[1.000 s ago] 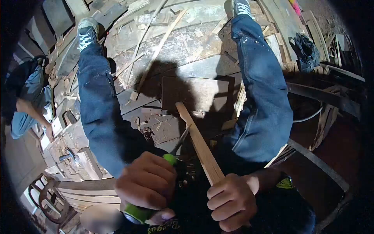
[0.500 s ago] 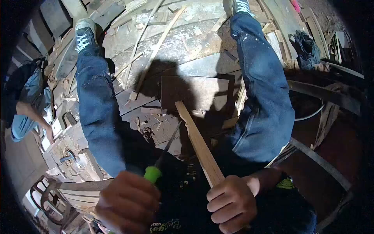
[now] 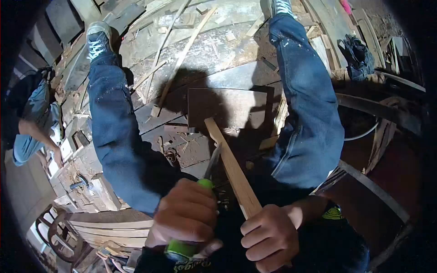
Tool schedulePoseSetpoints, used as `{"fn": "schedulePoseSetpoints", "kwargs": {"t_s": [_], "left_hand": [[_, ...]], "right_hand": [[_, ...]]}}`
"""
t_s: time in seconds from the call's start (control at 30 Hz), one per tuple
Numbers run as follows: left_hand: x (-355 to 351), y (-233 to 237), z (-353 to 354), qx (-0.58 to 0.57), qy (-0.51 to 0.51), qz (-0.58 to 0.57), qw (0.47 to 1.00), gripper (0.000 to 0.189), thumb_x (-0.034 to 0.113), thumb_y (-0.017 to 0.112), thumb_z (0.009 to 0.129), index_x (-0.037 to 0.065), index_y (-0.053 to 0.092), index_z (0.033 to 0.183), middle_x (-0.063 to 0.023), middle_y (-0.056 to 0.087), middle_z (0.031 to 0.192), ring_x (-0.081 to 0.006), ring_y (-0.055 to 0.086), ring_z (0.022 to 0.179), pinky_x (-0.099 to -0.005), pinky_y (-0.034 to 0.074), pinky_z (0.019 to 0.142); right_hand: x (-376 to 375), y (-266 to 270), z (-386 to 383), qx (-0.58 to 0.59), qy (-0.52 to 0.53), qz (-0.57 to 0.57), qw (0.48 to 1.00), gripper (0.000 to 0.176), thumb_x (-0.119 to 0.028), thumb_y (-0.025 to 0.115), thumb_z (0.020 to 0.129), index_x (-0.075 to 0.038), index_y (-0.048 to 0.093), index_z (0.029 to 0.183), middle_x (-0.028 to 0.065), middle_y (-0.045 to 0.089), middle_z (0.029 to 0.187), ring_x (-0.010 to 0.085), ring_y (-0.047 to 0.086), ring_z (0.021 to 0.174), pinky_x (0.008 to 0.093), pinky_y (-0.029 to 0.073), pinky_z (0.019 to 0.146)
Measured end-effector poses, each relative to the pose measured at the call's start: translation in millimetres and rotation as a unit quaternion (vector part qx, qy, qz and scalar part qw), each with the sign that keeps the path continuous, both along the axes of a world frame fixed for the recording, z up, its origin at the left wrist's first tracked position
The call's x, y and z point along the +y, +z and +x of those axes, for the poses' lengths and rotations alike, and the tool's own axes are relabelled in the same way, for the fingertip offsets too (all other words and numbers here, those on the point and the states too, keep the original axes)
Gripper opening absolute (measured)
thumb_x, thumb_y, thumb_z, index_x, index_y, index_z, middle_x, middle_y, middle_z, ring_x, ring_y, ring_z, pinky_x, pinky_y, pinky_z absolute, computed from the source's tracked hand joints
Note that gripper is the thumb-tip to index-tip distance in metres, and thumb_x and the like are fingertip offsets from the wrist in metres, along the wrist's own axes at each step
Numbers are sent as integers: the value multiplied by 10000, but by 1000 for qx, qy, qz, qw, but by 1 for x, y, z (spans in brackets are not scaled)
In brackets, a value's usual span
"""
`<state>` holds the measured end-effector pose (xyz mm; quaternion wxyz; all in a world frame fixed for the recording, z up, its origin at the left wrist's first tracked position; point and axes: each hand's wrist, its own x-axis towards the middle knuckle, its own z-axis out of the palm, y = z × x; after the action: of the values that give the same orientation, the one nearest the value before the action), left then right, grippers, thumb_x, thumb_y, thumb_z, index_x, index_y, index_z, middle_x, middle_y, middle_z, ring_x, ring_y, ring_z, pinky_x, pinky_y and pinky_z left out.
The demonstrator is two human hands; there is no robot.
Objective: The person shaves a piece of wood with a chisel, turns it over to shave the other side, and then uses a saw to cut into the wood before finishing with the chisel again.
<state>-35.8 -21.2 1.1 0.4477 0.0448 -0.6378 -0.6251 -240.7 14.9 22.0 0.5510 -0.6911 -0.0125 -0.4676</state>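
Green at both ends of its handle, the tool (image 3: 212, 164) sits in the left hand (image 3: 186, 216), which is curled into a fist around the grip, knuckles up, the thumb lying low on the right side. Its blade points away to the far right, and the tip meets the left edge of the strip (image 3: 232, 168) near its far end, just below a small notch; the blade is dim, so it may be a knife or a file. On the right, the right hand (image 3: 269, 237) wraps its fingers tightly over the near end of the strip, its forearm coming in from the right. The wooden strip slants far and left between the knees, its far tip over the near edge of a board (image 3: 236, 107), half in shadow; whether they touch I cannot tell.

Jeans (image 3: 109, 123) flank the work on both sides, a shoe (image 3: 99, 41) at the far left end. Beyond the board, thin sticks (image 3: 184, 59) lie across the littered floor. A dark bag (image 3: 358, 57) slumps at far right. On the left, another person's hand (image 3: 58, 158) reaches down among offcuts, well apart from the strip. The left fist hides most of the handle.
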Motion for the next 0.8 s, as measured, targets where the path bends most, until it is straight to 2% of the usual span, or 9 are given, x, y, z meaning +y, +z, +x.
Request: {"fn": "schedulePoseSetpoints", "kwargs": {"t_s": [0.17, 0.27, 0.4, 0.53, 0.6, 0.67, 0.7, 0.77, 0.8], "left_hand": [[4, -2, 16, 75, 45, 50, 995, 210, 24, 715, 785, 60, 542, 672, -35, 538, 562, -170, 540, 439, -297, 430, 389], [1, 17, 36, 131, -2, -72, 989, 204, 8, 699, 788, 60, 559, 649, -42, 558, 574, -174, 575, 464, -307, 518, 460], [3, 12, 3, 8, -7, 7, 1000, 213, 87, 700, 849, 49, 576, 681, -46, 576, 567, -188, 576, 465, -335, 511, 472], [18, 12, 4, 33, 88, 1, 996, 166, 51, 727, 806, 63, 592, 710, -47, 591, 571, -176, 577, 463, -315, 508, 457], [12, 9, 12, 73, 41, -27, 996, 164, 52, 721, 809, 74, 593, 707, -38, 600, 577, -162, 582, 467, -301, 507, 450], [13, 4, 11, 248, 15, -158, 956, 179, 11, 647, 794, 36, 566, 636, -60, 542, 556, -162, 522, 423, -303, 441, 414], [13, 6, 4, 249, 15, -159, 955, 179, 11, 647, 794, 36, 566, 636, -60, 542, 556, -162, 522, 423, -303, 441, 414], [14, 12, -15, 26, 47, 1, 999, 207, 1, 703, 772, 43, 554, 634, -57, 540, 557, -157, 508, 415, -296, 399, 397], [13, 10, -14, 27, 47, -3, 999, 207, 1, 703, 772, 43, 554, 634, -57, 540, 557, -157, 508, 415, -296, 399, 397]], "right_hand": [[0, 1, -2, -6, 2, -5, 1000, 362, -151, 520, 939, -152, 367, 611, -17, 322, 617, 127, 366, 484, 301, 275, 432], [-1, 0, -4, 15, 5, -12, 1000, 358, -146, 513, 940, -152, 370, 611, -16, 320, 614, 127, 362, 481, 300, 274, 430], [2, -3, 0, -33, -11, -10, 999, 364, -144, 500, 946, -152, 366, 608, -17, 316, 605, 123, 349, 467, 298, 272, 423], [1, 2, 3, -39, -33, 20, 999, 369, -138, 456, 963, -146, 361, 606, -15, 321, 600, 124, 346, 453, 295, 261, 416], [2, 0, 2, -45, -41, 25, 998, 375, -148, 478, 962, -143, 359, 606, -17, 311, 594, 127, 342, 451, 296, 259, 415], [2, -1, -4, 1, -3, 3, 1000, 387, -167, 509, 962, -142, 356, 607, -17, 299, 593, 127, 332, 448, 296, 258, 414], [1, 0, -3, 2, -3, 3, 1000, 387, -167, 509, 962, -142, 356, 607, -17, 299, 593, 127, 332, 448, 296, 258, 414], [-2, 1, 1, -14, -33, -5, 999, 396, -177, 536, 956, -142, 353, 606, -14, 295, 595, 124, 327, 452, 300, 259, 414], [-3, 1, 1, -14, -32, -10, 999, 396, -177, 536, 956, -142, 353, 606, -14, 295, 595, 124, 327, 452, 300, 259, 414]]}}
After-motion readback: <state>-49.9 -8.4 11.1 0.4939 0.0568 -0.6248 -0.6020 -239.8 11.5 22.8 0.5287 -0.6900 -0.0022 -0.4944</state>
